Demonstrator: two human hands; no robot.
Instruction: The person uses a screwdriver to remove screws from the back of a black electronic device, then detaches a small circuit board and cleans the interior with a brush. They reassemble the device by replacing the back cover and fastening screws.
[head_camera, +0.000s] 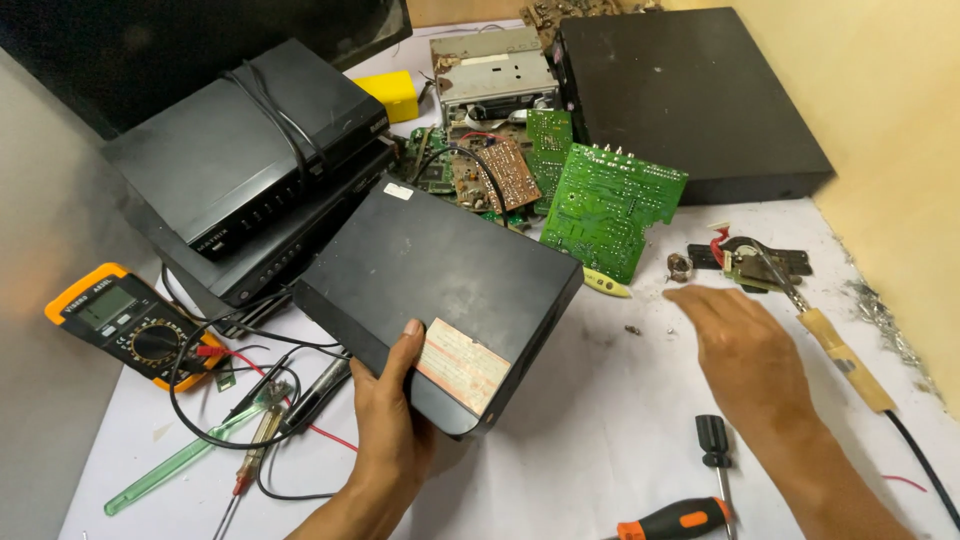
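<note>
White-covered desk (600, 440) is standing against a yellowish wall on the right; a dark screen edge is showing at top left. Surface is crowded: two black set-top boxes stacked (245, 160) at left, a larger black case (690, 100) at top right, a metal drive chassis (492, 65) behind, and loose circuit boards between them, the biggest a green board (610, 205) leaning upright. An orange-and-black multimeter (125, 325) is lying at far left with its leads trailing across the desk; a translucent green tool (170, 465) is lying near the front edge. A soldering iron with wooden handle (840, 355) is resting at right, and an orange-and-black screwdriver (675, 520) at the front.

Left hand (390, 420) is gripping the near corner of a black box cover (440, 290), thumb on top just beside its pale label, fingers hidden under it; the cover is tilted, its far end over the stacked boxes' edge. Right hand (745, 350) is open, empty, palm down, hovering over the desk near small loose screws and the soldering iron tip.

Judgement: the one-hand corner grip is looking marginal for a wide panel; supporting it from beneath and keeping it clear of the multimeter leads and the leaning green board would be steadier. Right hand should be avoiding the iron's tip.
</note>
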